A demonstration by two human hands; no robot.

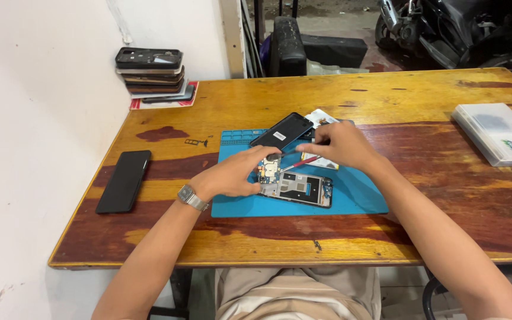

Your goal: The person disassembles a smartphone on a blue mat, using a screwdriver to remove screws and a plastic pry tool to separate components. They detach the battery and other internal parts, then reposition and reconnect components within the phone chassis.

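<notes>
An opened phone frame (301, 189) with bare circuit parts lies on a blue work mat (357, 198). My left hand (232, 175), with a metal watch on its wrist, rests on the frame's left end, fingers curled over the circuit board. My right hand (340, 145) hovers just above and behind the frame, gripping a thin red-handled tool (299, 161) whose tip points down-left toward the board. A black phone back panel (282, 131) lies tilted at the mat's far edge, beside a white-and-yellow part (320, 118).
A dark phone (124, 181) lies face down at the table's left. A stack of phones (150, 72) sits at the far left corner. A clear plastic parts box (498, 133) stands at the right. A small SIM tray (195, 142) lies left of the mat.
</notes>
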